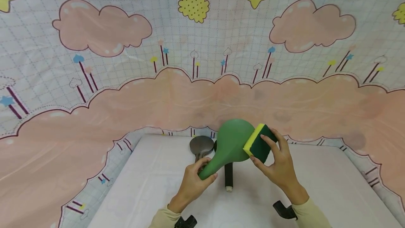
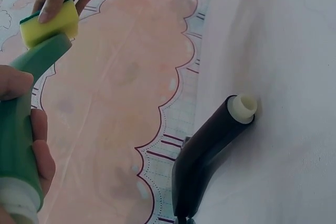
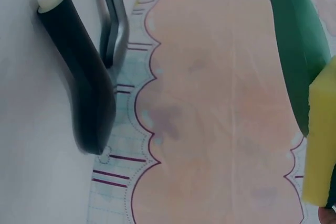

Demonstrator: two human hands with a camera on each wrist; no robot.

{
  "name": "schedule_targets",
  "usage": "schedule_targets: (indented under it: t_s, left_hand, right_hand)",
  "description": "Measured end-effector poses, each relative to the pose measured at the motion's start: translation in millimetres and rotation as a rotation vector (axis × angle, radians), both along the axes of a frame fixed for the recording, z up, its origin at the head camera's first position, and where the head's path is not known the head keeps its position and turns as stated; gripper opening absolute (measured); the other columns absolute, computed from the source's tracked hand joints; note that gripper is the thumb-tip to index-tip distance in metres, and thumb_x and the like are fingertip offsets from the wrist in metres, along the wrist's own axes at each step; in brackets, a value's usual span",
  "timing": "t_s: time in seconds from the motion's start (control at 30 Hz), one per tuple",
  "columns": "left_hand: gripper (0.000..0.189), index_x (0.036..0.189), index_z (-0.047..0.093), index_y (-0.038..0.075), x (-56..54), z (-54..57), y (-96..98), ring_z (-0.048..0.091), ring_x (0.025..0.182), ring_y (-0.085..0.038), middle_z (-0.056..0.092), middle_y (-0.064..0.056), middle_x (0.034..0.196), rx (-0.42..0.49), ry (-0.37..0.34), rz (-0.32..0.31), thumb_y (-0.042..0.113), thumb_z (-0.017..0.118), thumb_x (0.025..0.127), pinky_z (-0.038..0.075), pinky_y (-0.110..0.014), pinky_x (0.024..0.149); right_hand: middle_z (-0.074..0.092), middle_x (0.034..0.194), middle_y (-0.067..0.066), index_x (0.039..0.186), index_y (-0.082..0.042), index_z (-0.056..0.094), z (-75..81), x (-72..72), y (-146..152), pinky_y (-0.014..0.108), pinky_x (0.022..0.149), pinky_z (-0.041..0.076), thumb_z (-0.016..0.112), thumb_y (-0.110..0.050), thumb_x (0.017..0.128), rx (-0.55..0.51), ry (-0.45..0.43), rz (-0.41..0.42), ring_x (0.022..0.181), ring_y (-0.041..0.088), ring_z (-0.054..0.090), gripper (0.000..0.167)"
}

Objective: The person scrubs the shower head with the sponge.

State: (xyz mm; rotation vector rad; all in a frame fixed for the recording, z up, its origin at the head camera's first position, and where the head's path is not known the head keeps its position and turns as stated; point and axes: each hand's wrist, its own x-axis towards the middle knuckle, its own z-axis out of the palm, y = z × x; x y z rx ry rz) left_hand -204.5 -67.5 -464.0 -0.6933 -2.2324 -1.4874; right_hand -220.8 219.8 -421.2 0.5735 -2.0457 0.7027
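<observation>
In the head view, my left hand (image 1: 194,182) grips the lower handle of a green shower head (image 1: 235,140), raised above the table with its round head tilted up to the right. A white collar (image 2: 18,198) at its handle end shows in the left wrist view. My right hand (image 1: 280,164) pinches a sponge (image 1: 261,143) between thumb and fingers. Its yellow side lies against the right edge of the green head, while the dark green scouring side faces out. In the right wrist view, the sponge (image 3: 321,135) overlaps the green shower head (image 3: 296,40).
Behind the held shower head, a black shower head (image 1: 228,177) lies on the white table (image 1: 142,185), its head mostly covered. A grey one (image 1: 201,145) lies to its left, its handle partly behind my left hand. A cloud-patterned cloth (image 1: 126,112) surrounds the table.
</observation>
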Motion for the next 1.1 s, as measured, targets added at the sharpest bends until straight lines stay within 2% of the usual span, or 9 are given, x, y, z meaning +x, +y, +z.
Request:
schedule_targets:
  t_s: [0.3,0.53,0.63,0.7,0.77,0.87,1.0,1.1]
  left_hand:
    - [0.04,0.114,0.066,0.012,1.2,0.9,3.3,0.061,0.074,-0.004,0.072,-0.003,0.094,0.009,-0.006,0.007,0.011,0.081,0.078,0.049,-0.022,0.066]
    - [0.041,0.116,0.065,0.014,0.6,1.5,2.8,0.061,0.076,-0.005,0.071,-0.003,0.096,0.026,-0.088,-0.016,0.012,0.081,0.078,0.048,-0.023,0.068]
    - [0.04,0.116,0.065,0.015,-0.2,1.7,2.4,0.062,0.076,-0.006,0.071,-0.002,0.097,0.026,-0.116,-0.025,0.012,0.08,0.079,0.049,-0.023,0.069]
    - [0.04,0.116,0.065,0.014,-0.7,1.4,2.1,0.061,0.076,-0.006,0.071,-0.001,0.097,0.021,-0.125,-0.029,0.011,0.08,0.079,0.049,-0.023,0.069]
    - [0.04,0.116,0.065,0.014,-1.4,0.4,1.8,0.06,0.075,-0.006,0.071,-0.002,0.096,0.029,-0.139,-0.04,0.012,0.08,0.079,0.048,-0.023,0.069]
    - [0.041,0.119,0.063,0.013,-1.3,-0.2,0.8,0.062,0.074,-0.006,0.072,-0.008,0.096,0.055,-0.208,-0.093,0.013,0.079,0.081,0.051,-0.023,0.068]
    - [0.043,0.122,0.055,0.011,-1.3,0.8,0.8,0.065,0.066,-0.008,0.073,-0.019,0.096,0.09,-0.371,-0.208,0.008,0.074,0.084,0.05,-0.022,0.056]
    - [0.043,0.121,0.05,0.009,-2.9,1.0,2.2,0.062,0.059,-0.007,0.072,-0.021,0.09,0.081,-0.427,-0.237,0.004,0.072,0.085,0.047,-0.021,0.052]
  right_hand:
    - [0.039,0.147,0.027,0.133,-0.008,0.058,-1.0,3.1,-1.7,0.065,0.088,0.05,0.054,-0.071,0.085,0.003,-0.052,0.007,0.129,0.043,0.043,0.08]
    - [0.04,0.147,0.027,0.133,-0.009,0.058,-3.0,7.7,-10.5,0.063,0.091,0.049,0.052,-0.071,0.086,0.036,-0.022,0.008,0.129,0.041,0.043,0.078]
    - [0.041,0.147,0.024,0.133,-0.011,0.059,-4.6,7.4,-13.5,0.043,0.105,0.046,0.054,-0.069,0.087,0.035,0.01,0.009,0.13,0.039,0.044,0.075]
    - [0.042,0.147,0.023,0.133,-0.011,0.059,-5.6,7.4,-16.0,0.027,0.112,0.036,0.056,-0.068,0.087,0.025,0.031,0.022,0.131,0.038,0.044,0.073]
    - [0.042,0.147,0.023,0.133,-0.011,0.06,-6.9,7.9,-18.6,0.015,0.114,0.024,0.057,-0.066,0.087,0.012,0.046,0.039,0.131,0.038,0.044,0.072]
    - [0.041,0.148,0.023,0.133,-0.01,0.06,-7.8,9.2,-22.0,0.012,0.114,0.02,0.058,-0.065,0.087,0.004,0.051,0.055,0.131,0.038,0.043,0.071]
    - [0.041,0.147,0.023,0.132,-0.009,0.06,-7.7,9.7,-23.3,0.012,0.115,0.02,0.057,-0.065,0.088,0.009,0.053,0.058,0.13,0.038,0.044,0.072]
    - [0.042,0.146,0.025,0.132,-0.009,0.059,-6.2,8.5,-22.7,0.012,0.115,0.021,0.056,-0.066,0.088,0.019,0.052,0.06,0.13,0.038,0.044,0.073]
